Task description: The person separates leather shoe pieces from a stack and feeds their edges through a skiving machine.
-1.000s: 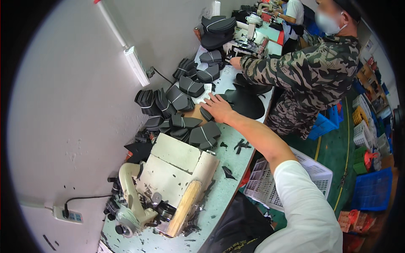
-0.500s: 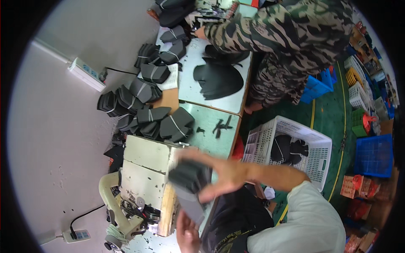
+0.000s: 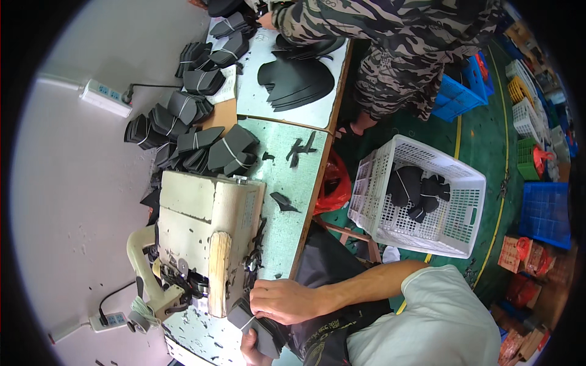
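Observation:
A stack of dark grey, flat cut pieces (image 3: 265,341) is at the table's near edge, between my two hands. My left hand (image 3: 252,349), partly cut off by the lower edge of the view, is closed round the stack's lower end. My right hand (image 3: 282,302) lies over its upper end with the fingers curled down. A thin light band (image 3: 249,322) crosses the pieces at the right fingertips; whether those fingers pinch the band or only the pieces is hard to see. Just beyond my hands stands a cream sewing machine (image 3: 210,244).
Several banded grey bundles (image 3: 232,149) lie along the wall. Dark scraps (image 3: 284,202) dot the table. A person in camouflage (image 3: 390,36) works at the far end, by large black pieces (image 3: 299,82). A white crate (image 3: 421,241) and red bag (image 3: 334,183) are to the right.
Both hands have brought the stack down and nearer, from in front of the machine to the table's near edge. The light band now shows at the right fingertips. The view has shifted.

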Demonstrator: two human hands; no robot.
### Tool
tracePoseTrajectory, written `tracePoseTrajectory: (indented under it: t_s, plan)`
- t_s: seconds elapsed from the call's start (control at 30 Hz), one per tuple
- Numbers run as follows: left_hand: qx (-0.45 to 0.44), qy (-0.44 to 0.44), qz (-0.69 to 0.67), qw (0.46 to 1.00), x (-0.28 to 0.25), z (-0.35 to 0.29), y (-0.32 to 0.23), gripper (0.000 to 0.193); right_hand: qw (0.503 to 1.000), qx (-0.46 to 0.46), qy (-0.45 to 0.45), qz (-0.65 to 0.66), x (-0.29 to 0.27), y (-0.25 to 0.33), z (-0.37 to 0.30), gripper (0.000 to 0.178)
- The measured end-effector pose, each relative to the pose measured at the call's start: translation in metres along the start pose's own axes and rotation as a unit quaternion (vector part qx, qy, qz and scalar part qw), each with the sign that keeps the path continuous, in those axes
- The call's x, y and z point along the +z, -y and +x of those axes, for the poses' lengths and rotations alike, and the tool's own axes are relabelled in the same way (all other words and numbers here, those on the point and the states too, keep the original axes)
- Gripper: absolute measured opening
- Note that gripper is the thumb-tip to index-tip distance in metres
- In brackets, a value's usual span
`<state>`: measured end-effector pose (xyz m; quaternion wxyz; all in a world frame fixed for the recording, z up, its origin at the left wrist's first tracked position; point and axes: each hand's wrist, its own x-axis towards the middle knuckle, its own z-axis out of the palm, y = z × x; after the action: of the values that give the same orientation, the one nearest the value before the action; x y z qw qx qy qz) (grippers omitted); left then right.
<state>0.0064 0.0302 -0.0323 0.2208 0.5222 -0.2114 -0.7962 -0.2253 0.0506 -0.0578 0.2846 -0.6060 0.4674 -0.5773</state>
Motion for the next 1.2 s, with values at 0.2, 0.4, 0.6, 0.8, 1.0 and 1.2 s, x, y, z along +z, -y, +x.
tracePoseTrajectory:
  t_s: [0.2,0.4,0.6,0.8,1.0,1.2]
  plan:
    - [-0.003,-0.027,-0.023,0.999,-0.038,-0.024,0.012,0.062,0.99,-0.063,0.125,-0.012,0.026,0.003,-0.004,0.013]
    - [0.004,0.001,-0.063,0.998,-0.069,-0.039,0.03,0.062,0.973,0.011,0.225,0.058,0.053,0.009,-0.002,0.019]
    - [0.019,0.032,-0.061,0.997,-0.1,-0.041,0.047,0.068,0.942,0.008,0.333,-0.038,0.068,0.021,0.002,0.018]
    - [0.054,0.049,-0.056,0.996,-0.104,-0.045,0.043,0.073,0.953,-0.05,0.298,-0.032,0.083,0.026,0.001,0.019]
    - [0.02,-0.013,-0.106,0.994,-0.091,-0.048,0.032,0.058,0.959,-0.127,0.214,-0.138,0.088,0.031,0.002,0.02]
    - [0.0,-0.111,-0.047,0.993,-0.095,-0.048,0.029,0.053,0.97,-0.048,0.237,0.033,0.083,0.014,0.01,0.017]
